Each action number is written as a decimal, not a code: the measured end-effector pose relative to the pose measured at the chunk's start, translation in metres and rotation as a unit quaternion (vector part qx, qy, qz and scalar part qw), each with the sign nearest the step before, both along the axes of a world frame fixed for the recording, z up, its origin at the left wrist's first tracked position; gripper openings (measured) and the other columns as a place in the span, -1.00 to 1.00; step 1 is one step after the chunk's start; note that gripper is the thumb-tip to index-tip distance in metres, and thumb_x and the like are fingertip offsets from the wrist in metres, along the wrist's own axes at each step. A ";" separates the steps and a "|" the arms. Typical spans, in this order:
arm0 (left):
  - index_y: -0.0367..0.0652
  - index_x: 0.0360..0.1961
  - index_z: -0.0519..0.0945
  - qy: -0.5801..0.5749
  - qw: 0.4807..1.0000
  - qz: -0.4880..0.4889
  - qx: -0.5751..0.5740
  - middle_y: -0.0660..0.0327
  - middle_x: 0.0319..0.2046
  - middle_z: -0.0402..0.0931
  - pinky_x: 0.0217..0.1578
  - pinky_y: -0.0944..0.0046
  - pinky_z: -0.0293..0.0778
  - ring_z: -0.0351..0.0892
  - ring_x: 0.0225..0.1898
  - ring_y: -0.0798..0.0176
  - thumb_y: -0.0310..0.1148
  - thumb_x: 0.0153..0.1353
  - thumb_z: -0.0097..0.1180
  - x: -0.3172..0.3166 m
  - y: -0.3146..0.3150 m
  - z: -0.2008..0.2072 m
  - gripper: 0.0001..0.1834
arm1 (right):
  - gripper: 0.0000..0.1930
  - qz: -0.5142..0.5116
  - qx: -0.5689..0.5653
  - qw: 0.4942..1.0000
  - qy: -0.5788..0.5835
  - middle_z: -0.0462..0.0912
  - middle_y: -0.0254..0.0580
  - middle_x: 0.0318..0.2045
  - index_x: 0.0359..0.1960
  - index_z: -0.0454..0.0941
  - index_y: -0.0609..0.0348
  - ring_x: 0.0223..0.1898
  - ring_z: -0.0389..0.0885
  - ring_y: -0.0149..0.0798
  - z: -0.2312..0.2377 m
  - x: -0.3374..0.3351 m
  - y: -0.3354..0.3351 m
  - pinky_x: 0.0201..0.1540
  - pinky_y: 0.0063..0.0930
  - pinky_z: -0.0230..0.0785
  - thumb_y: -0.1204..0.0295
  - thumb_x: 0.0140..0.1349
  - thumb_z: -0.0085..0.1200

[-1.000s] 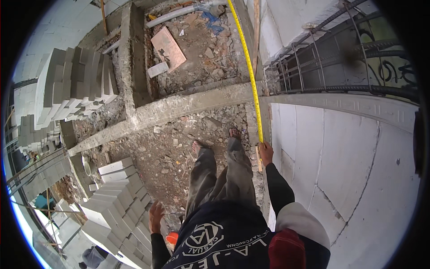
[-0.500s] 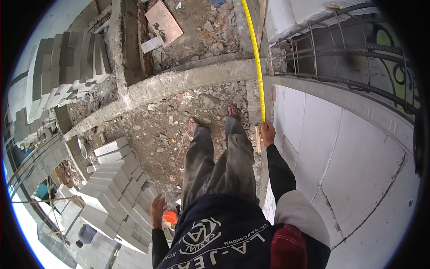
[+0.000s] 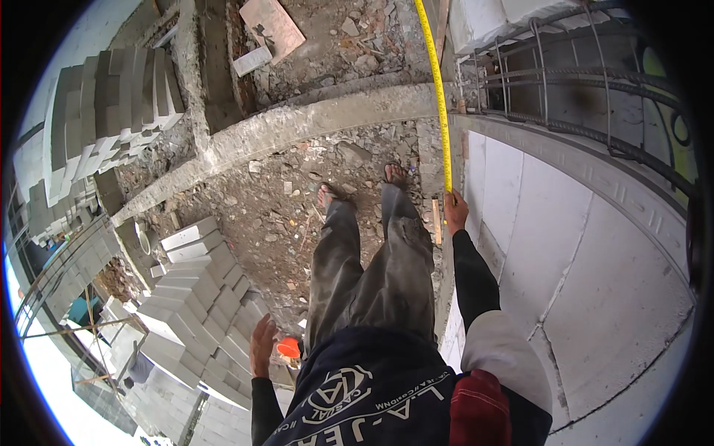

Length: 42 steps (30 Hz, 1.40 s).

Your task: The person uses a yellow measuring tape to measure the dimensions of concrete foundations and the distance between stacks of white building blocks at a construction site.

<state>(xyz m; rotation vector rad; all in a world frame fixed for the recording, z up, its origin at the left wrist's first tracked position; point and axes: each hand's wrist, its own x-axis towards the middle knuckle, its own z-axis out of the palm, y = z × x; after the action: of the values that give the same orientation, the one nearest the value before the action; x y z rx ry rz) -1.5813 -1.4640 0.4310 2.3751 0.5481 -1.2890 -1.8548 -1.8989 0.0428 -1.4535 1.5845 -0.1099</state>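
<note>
My right hand [image 3: 456, 211] grips the near end of a yellow tape measure blade [image 3: 439, 89]. The blade runs from my fingers away to the far edge of the view, along the foot of the white block wall [image 3: 550, 215] on my right. My left hand [image 3: 262, 344] hangs by my left side, holding nothing, its fingers loosely apart. Close to it, below, is an orange container [image 3: 288, 347], partly hidden by my clothing. My feet stand on rubble between the wall and the stacked blocks.
Stacks of pale blocks stand near left [image 3: 201, 290] and far left [image 3: 111, 111]. A concrete beam [image 3: 297, 126] crosses ahead of my feet. Steel reinforcing bars [image 3: 565, 78] jut along the upper right. A pinkish board [image 3: 274, 28] lies beyond the beam. Another person [image 3: 139, 368] is at lower left.
The view has shifted slightly. My right hand, still gripping the tape blade, sits a little farther right and higher in the picture. My left hand stays low at my side.
</note>
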 end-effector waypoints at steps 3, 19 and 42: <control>-0.19 0.26 0.39 -0.005 1.000 -0.016 0.001 0.11 0.03 0.53 -0.11 0.21 0.49 0.58 -0.04 0.19 -0.07 0.30 0.04 0.005 -0.002 -0.003 -0.40 | -0.60 0.004 -0.058 0.998 0.000 0.67 -0.12 -0.33 -0.01 0.57 0.24 -0.28 0.60 -0.28 -0.013 -0.003 0.003 -0.18 -0.38 0.40 0.19 0.27 0.03; -0.09 0.30 0.34 0.031 0.999 -0.033 0.014 0.09 0.13 0.46 -0.06 0.23 0.46 0.55 0.06 0.15 0.01 0.30 0.04 0.010 -0.010 -0.005 -0.36 | -0.60 0.013 -0.047 0.999 0.008 0.64 -0.16 -0.41 -0.01 0.57 0.24 -0.39 0.54 -0.30 -0.020 -0.008 0.001 -0.27 -0.39 0.37 0.18 0.28 0.03; -0.20 0.21 0.45 -0.137 0.972 0.070 -0.176 0.00 0.03 0.57 0.06 0.21 0.44 0.53 0.07 0.20 -0.15 0.30 0.10 -0.070 0.038 -0.120 -0.47 | -0.50 0.064 0.087 0.991 -0.077 0.57 -0.03 -0.04 0.04 0.50 0.36 -0.08 0.49 -0.13 0.079 0.000 -0.006 0.02 -0.30 0.32 0.12 0.32 -0.06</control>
<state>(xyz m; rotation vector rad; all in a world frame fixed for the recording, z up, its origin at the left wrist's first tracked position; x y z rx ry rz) -1.6516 -1.4261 0.3112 2.1258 0.3606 -0.8908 -1.8545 -1.9052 0.1221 -1.3727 1.3380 -0.0085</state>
